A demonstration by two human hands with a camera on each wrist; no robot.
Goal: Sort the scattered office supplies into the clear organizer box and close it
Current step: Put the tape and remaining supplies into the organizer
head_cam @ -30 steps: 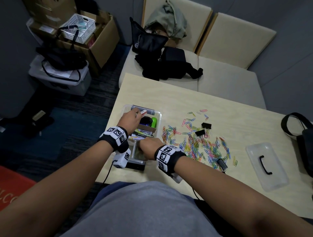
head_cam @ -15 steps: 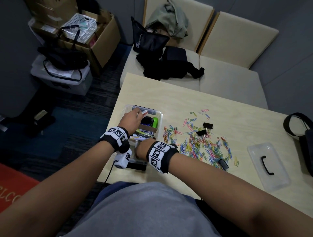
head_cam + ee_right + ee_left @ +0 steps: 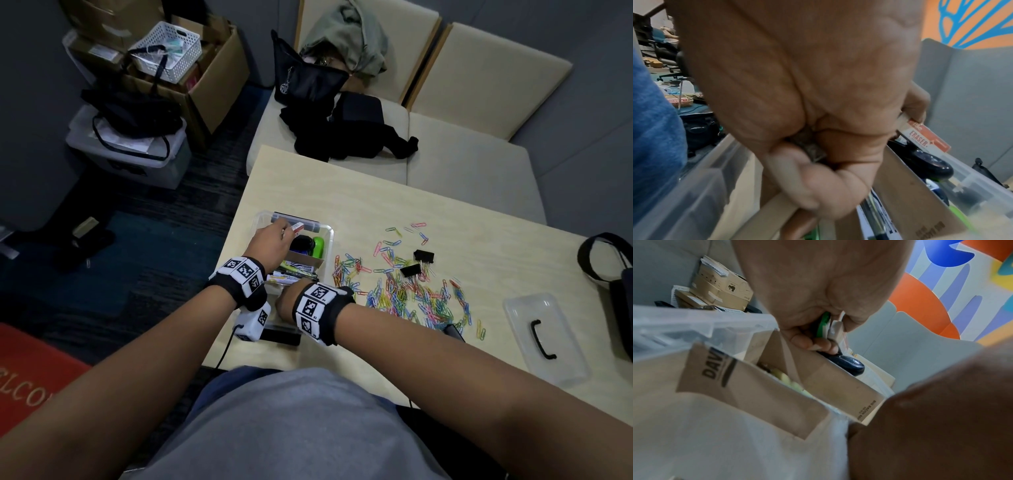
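The clear organizer box [image 3: 329,233] stands at the table's left edge with a brown cardboard insert [image 3: 760,395], pens, a green item [image 3: 319,247] and a dark blue item [image 3: 849,365] inside. My left hand [image 3: 274,240] reaches into its far end and pinches a red-and-white eraser pack [image 3: 297,226] together with something green. My right hand [image 3: 286,301] is over the box's near end; its curled fingers [image 3: 838,178] grip a small grey item [image 3: 812,149] against the cardboard. Coloured paper clips [image 3: 411,291] and black binder clips [image 3: 423,256] lie loose to the right.
The clear lid [image 3: 544,342] with a black handle lies at the table's right. A black bag strap [image 3: 603,260] hangs over the right edge. Behind the table is a beige bench with bags; boxes and a bin stand on the floor at left.
My right hand has shifted left and turned over the box's near end. The left hand has stayed in the far end with the eraser pack.
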